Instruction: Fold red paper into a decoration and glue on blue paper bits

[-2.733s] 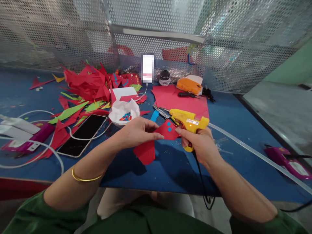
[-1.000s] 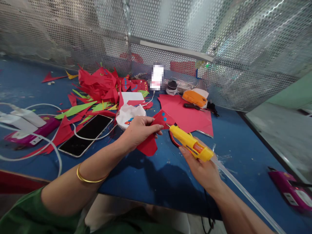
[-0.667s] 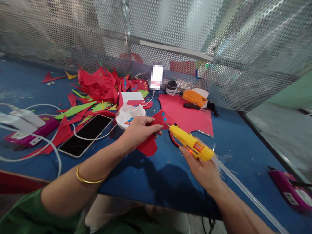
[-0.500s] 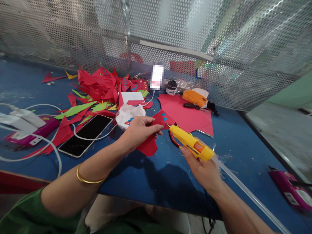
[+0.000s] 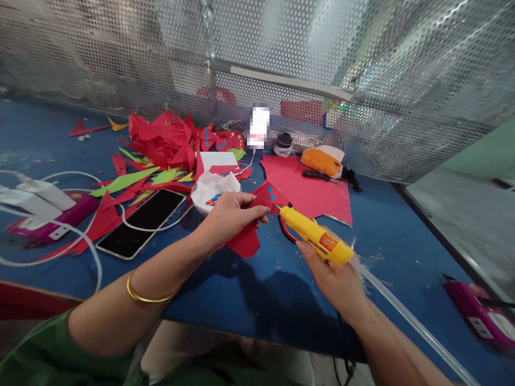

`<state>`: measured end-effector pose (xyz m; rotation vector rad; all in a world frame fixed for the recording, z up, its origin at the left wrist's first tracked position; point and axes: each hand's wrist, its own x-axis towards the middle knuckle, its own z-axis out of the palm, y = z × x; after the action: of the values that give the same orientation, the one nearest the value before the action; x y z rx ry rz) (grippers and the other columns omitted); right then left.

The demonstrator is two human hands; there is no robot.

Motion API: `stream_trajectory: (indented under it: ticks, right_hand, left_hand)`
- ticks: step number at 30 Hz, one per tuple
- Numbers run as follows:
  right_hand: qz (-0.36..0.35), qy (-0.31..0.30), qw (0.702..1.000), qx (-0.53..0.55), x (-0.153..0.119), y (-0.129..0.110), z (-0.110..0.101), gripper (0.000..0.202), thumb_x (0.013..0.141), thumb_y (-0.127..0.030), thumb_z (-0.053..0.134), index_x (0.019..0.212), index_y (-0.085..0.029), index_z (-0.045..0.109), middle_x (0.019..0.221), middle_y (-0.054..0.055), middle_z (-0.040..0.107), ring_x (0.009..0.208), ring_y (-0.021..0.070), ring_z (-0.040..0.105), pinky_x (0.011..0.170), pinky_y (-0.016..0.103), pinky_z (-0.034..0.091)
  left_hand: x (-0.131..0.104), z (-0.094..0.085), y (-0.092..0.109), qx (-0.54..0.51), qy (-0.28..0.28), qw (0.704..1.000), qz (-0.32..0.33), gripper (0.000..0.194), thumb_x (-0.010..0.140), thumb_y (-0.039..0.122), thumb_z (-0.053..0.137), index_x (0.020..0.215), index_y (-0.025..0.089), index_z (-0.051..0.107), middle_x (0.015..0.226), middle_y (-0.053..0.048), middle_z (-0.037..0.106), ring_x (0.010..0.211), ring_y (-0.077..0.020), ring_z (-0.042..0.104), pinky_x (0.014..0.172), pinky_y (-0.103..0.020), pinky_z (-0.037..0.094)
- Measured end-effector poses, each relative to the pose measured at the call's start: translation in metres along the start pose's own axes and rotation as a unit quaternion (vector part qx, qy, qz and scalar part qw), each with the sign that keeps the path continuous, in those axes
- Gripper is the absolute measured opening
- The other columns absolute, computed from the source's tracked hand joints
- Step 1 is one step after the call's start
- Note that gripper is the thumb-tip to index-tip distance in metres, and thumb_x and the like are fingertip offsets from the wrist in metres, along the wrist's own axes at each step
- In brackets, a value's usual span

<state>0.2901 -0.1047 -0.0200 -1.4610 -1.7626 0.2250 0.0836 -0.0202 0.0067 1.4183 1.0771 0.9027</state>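
Between the thumb and fingers of my left hand (image 5: 233,217) is a red paper cutout (image 5: 246,242) with small blue squares on its upper end. My right hand (image 5: 336,273) is wrapped round a yellow hot glue gun (image 5: 311,230), its metal nozzle pointing left, at or very near the cutout's edge. A long clear glue stick (image 5: 410,316) runs out of the gun's back, past my right forearm. Just behind my left hand stands a white paper-lined bowl (image 5: 201,194) holding small blue and orange pieces.
Red paper scraps (image 5: 169,139) are heaped at the back left. A dark phone (image 5: 140,225) and a purple power strip (image 5: 76,214) with white cables lie left. Red sheets (image 5: 306,187) carry an orange pouch (image 5: 322,161). A perforated metal screen (image 5: 281,48) bounds the back.
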Motion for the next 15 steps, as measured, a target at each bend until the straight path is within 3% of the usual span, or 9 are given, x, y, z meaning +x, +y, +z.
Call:
stream_trajectory:
  ticks: [15]
  right_hand:
    - [0.011, -0.003, 1.0, -0.001, -0.0003, 0.0004, -0.0002, 0.024, 0.091, -0.042, 0.058, 0.084, -0.021, 0.066, 0.073, 0.002, 0.069, 0.064, 0.0167, 0.064, 0.057, 0.03, 0.052]
  left_hand:
    - [0.0002, 0.0001, -0.0018, 0.006, 0.0, 1.0, -0.001, 0.022, 0.077, 0.036, 0.071, 0.068, 0.016, 0.069, 0.07, -0.005, 0.072, 0.06, -0.0113, 0.061, 0.061, -0.024, 0.048]
